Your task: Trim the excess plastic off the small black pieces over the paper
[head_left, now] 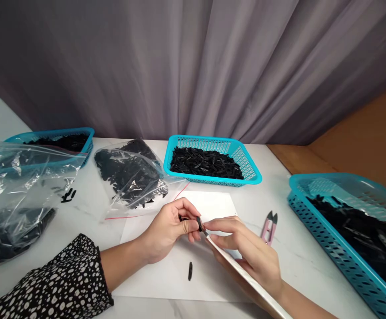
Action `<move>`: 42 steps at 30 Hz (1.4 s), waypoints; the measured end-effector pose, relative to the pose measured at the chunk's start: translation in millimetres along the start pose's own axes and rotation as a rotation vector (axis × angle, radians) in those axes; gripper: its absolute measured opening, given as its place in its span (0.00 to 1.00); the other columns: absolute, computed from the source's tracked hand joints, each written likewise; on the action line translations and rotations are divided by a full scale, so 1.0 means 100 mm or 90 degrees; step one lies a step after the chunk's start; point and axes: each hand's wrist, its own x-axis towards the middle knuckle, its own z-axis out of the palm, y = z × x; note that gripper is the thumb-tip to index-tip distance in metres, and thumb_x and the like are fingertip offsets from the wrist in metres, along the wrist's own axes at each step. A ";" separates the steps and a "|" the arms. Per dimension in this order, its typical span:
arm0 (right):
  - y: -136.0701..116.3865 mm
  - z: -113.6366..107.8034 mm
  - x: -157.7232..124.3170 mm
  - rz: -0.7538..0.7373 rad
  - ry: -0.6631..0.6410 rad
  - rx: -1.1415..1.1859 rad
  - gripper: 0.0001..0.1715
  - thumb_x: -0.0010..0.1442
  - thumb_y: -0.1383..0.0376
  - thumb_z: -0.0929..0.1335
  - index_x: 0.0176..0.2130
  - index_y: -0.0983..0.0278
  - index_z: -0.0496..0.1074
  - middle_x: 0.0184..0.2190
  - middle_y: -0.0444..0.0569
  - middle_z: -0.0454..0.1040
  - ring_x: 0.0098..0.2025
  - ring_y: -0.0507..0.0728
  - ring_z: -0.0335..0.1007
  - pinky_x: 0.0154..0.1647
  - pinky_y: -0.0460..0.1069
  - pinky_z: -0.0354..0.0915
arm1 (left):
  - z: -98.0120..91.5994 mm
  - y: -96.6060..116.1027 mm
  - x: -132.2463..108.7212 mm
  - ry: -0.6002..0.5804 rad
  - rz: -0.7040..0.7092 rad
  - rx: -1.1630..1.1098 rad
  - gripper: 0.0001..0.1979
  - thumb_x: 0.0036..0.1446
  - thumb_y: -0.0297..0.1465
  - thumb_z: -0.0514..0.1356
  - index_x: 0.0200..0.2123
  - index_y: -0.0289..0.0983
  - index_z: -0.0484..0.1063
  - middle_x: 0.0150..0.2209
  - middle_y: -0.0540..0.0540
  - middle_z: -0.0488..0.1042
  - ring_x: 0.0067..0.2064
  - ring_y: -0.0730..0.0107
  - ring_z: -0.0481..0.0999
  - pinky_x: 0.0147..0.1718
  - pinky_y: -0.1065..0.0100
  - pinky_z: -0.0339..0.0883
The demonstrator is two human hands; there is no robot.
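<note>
Between the fingertips of my left hand is a small black oblong piece. Another dark piece shows at the inner side of that hand. My right hand grips a long, thin white tool, which slants down to the bottom edge of the view. Its narrow metal tip touches, or nearly touches, the black piece; the exact contact is too small to tell. Below the hands, a loose black piece lies on a white sheet of paper.
Pink thread snips lie to the right. Blue baskets of black pieces stand at the back, right and back left. Clear bags of black pieces lie centre-left and far left, near several loose pieces.
</note>
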 end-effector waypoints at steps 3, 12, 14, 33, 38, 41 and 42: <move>-0.01 -0.02 0.01 0.004 -0.024 0.009 0.11 0.60 0.79 0.65 0.37 0.63 0.68 0.39 0.57 0.79 0.39 0.59 0.77 0.35 0.54 0.73 | 0.01 0.00 0.00 0.002 0.001 0.000 0.17 0.44 0.34 0.74 0.31 0.34 0.70 0.23 0.51 0.74 0.23 0.77 0.74 0.22 0.77 0.64; -0.02 -0.02 0.03 -0.071 -0.037 -0.075 0.11 0.64 0.78 0.63 0.40 0.64 0.69 0.41 0.59 0.81 0.39 0.61 0.79 0.33 0.55 0.69 | 0.03 0.01 -0.01 0.018 -0.003 -0.016 0.17 0.44 0.34 0.74 0.30 0.34 0.70 0.23 0.52 0.75 0.22 0.78 0.73 0.22 0.77 0.63; -0.04 -0.04 0.03 -0.104 -0.044 -0.127 0.12 0.63 0.78 0.63 0.42 0.65 0.70 0.41 0.61 0.81 0.41 0.62 0.79 0.33 0.54 0.68 | 0.06 0.01 -0.03 0.033 -0.011 -0.022 0.18 0.44 0.34 0.74 0.31 0.34 0.69 0.22 0.52 0.75 0.23 0.78 0.73 0.23 0.77 0.64; -0.03 -0.01 -0.09 0.214 0.084 0.096 0.10 0.60 0.75 0.68 0.33 0.60 0.68 0.40 0.51 0.83 0.38 0.59 0.79 0.37 0.55 0.74 | 0.06 0.00 -0.04 0.022 0.039 0.026 0.16 0.46 0.35 0.73 0.30 0.34 0.69 0.26 0.49 0.76 0.24 0.74 0.75 0.23 0.74 0.67; -0.04 -0.01 -0.08 0.147 0.032 0.078 0.12 0.59 0.78 0.68 0.35 0.61 0.69 0.42 0.56 0.82 0.41 0.62 0.79 0.38 0.58 0.74 | 0.07 0.01 -0.04 0.028 0.048 0.054 0.16 0.45 0.35 0.73 0.29 0.34 0.70 0.24 0.50 0.75 0.23 0.75 0.75 0.23 0.74 0.67; -0.03 -0.02 -0.07 0.103 0.009 0.076 0.13 0.59 0.79 0.67 0.38 0.61 0.70 0.43 0.57 0.81 0.41 0.63 0.79 0.37 0.58 0.74 | 0.10 0.03 -0.04 0.032 0.047 0.063 0.16 0.45 0.35 0.72 0.29 0.34 0.70 0.22 0.51 0.74 0.23 0.75 0.74 0.23 0.74 0.68; -0.03 -0.02 -0.07 0.095 0.004 0.075 0.13 0.59 0.79 0.67 0.38 0.61 0.70 0.43 0.57 0.81 0.42 0.63 0.80 0.37 0.58 0.74 | 0.10 0.03 -0.04 0.033 0.046 0.065 0.16 0.45 0.35 0.72 0.28 0.34 0.69 0.22 0.51 0.74 0.23 0.75 0.74 0.23 0.74 0.68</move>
